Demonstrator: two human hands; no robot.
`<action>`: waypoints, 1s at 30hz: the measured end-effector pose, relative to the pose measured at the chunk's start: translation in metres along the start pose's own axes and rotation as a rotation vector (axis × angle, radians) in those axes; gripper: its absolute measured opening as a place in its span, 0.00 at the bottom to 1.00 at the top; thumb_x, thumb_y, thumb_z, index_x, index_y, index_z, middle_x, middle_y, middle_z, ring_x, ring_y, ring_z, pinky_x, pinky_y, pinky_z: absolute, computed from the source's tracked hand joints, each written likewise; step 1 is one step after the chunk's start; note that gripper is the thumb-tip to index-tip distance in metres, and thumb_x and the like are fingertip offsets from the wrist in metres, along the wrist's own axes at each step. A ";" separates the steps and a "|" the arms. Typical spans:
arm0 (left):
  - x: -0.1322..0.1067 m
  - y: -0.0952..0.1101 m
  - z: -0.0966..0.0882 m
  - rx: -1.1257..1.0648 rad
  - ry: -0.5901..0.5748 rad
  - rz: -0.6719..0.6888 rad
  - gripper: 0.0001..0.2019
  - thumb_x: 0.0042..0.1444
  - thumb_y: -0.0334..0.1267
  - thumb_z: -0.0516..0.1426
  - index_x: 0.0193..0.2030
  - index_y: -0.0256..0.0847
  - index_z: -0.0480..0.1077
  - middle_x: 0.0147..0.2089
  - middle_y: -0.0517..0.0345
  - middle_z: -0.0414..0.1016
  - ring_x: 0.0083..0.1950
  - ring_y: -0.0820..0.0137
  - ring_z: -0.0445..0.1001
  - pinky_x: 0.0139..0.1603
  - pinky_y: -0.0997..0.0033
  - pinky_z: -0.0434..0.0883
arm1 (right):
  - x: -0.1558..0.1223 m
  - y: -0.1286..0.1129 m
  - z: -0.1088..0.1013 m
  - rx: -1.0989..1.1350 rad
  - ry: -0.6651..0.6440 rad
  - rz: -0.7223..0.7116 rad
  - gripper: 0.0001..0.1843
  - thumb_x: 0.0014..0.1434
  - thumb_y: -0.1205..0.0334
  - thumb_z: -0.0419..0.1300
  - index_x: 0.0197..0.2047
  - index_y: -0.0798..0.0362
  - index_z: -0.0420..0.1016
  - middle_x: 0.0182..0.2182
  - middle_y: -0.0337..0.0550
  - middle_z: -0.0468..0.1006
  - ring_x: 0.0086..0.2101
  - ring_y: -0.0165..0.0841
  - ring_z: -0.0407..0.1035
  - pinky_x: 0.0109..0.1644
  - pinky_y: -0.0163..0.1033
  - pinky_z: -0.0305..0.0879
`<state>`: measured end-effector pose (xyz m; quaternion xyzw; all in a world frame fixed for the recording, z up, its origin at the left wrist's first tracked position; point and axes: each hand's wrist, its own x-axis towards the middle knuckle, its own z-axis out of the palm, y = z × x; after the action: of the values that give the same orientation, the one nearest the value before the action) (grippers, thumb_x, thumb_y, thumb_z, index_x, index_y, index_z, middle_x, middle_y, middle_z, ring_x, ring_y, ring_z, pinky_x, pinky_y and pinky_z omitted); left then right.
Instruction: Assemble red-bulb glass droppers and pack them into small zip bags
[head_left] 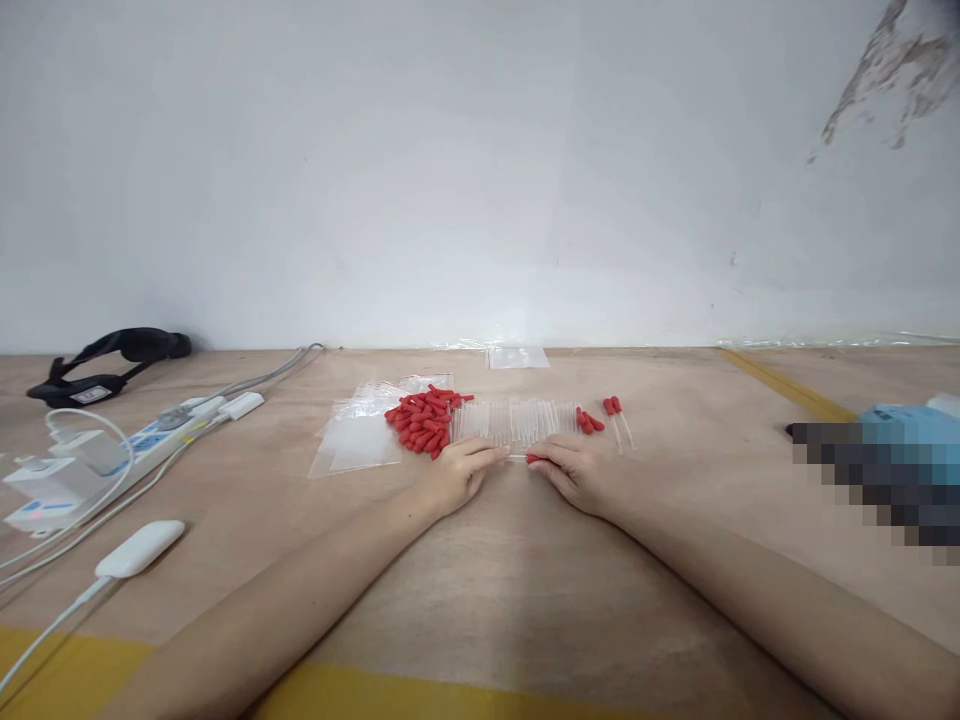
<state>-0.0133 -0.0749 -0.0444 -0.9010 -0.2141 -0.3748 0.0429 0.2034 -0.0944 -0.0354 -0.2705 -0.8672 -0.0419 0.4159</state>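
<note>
From my head view, a thin clear tube spans the gap between my left hand and my right hand — the left's fingers closed at its one end, the right's pinching a red bulb at the other. Just beyond, loose tubes line the surface, beside piled bulbs on the left.
</note>
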 end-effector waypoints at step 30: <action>0.002 0.008 -0.002 0.080 -0.060 -0.170 0.11 0.59 0.37 0.49 0.37 0.36 0.71 0.27 0.56 0.70 0.28 0.73 0.67 0.30 0.75 0.65 | -0.007 0.015 0.008 -0.018 -0.123 0.138 0.05 0.57 0.64 0.53 0.35 0.54 0.70 0.30 0.43 0.74 0.33 0.33 0.66 0.38 0.40 0.62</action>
<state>-0.0098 -0.0816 -0.0406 -0.8880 -0.3057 -0.3410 0.0407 0.2087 -0.0823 -0.0478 -0.3353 -0.8700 -0.0040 0.3614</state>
